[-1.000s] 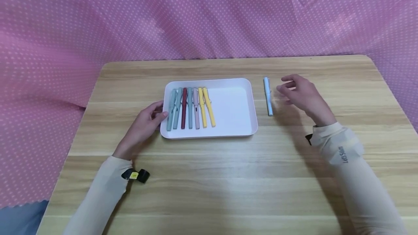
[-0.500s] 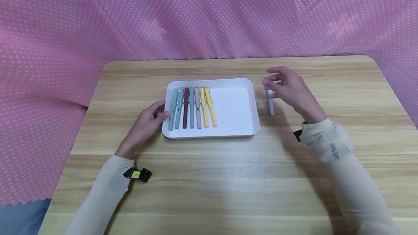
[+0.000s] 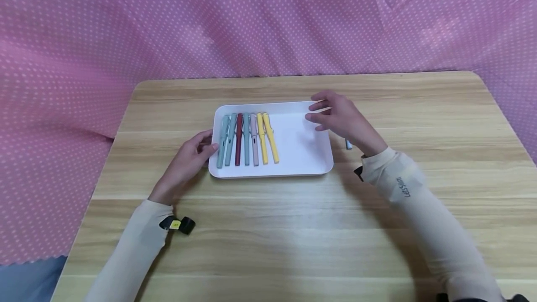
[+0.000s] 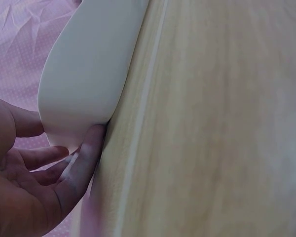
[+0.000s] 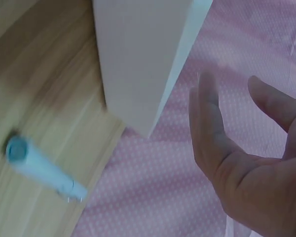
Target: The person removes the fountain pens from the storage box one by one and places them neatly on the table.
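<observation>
A white tray [image 3: 293, 153] lies on the table with several pens in a row on its left half. They include blue-green pens [image 3: 246, 143], a dark red pen [image 3: 238, 146], a pale purple pen [image 3: 254, 146] and two yellow pens [image 3: 270, 141]. My left hand [image 3: 189, 157] grips the tray's left edge, thumb over the rim and other fingers against the outer wall. Over the tray's right end hovers my right hand [image 3: 341, 118], fingers apart and holding nothing. Below it a light blue pen [image 5: 47, 170] lies on the table, mostly hidden in the head view.
The wooden table [image 3: 268, 236] has its far edge against a pink dotted cloth [image 3: 268, 22]. A black strap device [image 3: 180, 224] sits at my left wrist. Blue fabric [image 3: 29, 278] shows at the lower left.
My right hand has moved left, from beside the light blue pen, past it and over the tray's right end. The light blue pen stays on the table. My left hand keeps its place.
</observation>
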### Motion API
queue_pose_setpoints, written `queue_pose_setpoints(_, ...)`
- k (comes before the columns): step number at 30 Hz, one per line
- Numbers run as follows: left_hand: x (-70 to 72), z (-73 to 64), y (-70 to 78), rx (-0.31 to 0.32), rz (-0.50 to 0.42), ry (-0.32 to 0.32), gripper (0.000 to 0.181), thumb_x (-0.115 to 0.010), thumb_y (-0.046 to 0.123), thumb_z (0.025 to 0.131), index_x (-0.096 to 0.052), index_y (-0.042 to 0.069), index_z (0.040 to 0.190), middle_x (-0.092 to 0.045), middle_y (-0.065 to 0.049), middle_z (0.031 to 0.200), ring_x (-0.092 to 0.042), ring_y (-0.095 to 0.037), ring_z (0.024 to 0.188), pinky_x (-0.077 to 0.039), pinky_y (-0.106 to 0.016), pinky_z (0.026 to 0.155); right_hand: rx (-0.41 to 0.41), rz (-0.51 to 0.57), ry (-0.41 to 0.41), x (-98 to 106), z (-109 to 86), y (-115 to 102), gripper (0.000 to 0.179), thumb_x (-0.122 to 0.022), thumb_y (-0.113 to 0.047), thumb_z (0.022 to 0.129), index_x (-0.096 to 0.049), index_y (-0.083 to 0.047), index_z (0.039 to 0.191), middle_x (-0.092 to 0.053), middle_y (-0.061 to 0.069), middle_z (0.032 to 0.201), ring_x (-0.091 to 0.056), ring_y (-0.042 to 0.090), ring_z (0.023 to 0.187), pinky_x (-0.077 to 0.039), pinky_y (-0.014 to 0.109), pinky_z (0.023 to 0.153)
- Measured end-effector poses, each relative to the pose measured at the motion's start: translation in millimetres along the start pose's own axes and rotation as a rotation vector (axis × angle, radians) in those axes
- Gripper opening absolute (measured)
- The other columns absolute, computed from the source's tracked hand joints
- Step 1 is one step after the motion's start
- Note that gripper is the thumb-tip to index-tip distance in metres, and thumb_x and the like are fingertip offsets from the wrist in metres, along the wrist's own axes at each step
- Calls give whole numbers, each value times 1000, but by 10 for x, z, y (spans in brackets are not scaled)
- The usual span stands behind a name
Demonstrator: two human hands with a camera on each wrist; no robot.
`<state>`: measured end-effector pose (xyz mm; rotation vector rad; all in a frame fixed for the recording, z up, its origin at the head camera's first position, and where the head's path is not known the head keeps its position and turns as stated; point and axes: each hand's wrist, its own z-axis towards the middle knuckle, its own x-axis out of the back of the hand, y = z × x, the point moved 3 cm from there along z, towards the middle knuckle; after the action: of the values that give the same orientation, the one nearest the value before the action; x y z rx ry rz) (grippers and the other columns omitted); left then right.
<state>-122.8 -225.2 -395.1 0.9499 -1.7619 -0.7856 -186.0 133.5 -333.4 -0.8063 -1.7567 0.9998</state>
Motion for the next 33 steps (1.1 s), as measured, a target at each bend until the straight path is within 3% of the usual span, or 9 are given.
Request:
queue_pose_setpoints(8,-1,-5,-4,-10,-4,1,59,-49,30,112,-31,13,164,-50,-12,145,-50,-30,125,-50,-43,102,-82,-25,-72,-318,94,28,58,-71,-13,100,-45,2,150,-59,20,137,-67,35,113,-61,36,83)
queue_pose_setpoints(13,0,-3,-13,-7,-7,-3,59,-49,31,112,-31,13,164,-50,-11,145,-50,-29,125,-50,-43,102,-86,-20,-110,-471,123,57,55,-72,-11,99,-49,4,146,-62,20,131,-70,33,107,-62,37,80)
queue_pose_setpoints(23,0,10,-24,-16,-4,-5,58,-50,31,112,-31,13,164,-51,-11,144,-51,-29,124,-52,-40,99,-129,-65,-162,-700,151,98,48,-75,-13,97,-55,3,139,-64,17,121,-70,27,94,-62,32,76)
queue_pose_setpoints(33,-3,9,-37,-18,-15,-5,59,-50,32,111,-32,14,164,-51,-11,144,-52,-29,125,-54,-36,96,-116,-67,-166,-828,192,89,44,-76,-10,96,-58,6,132,-66,17,113,-70,24,85,-62,31,73)
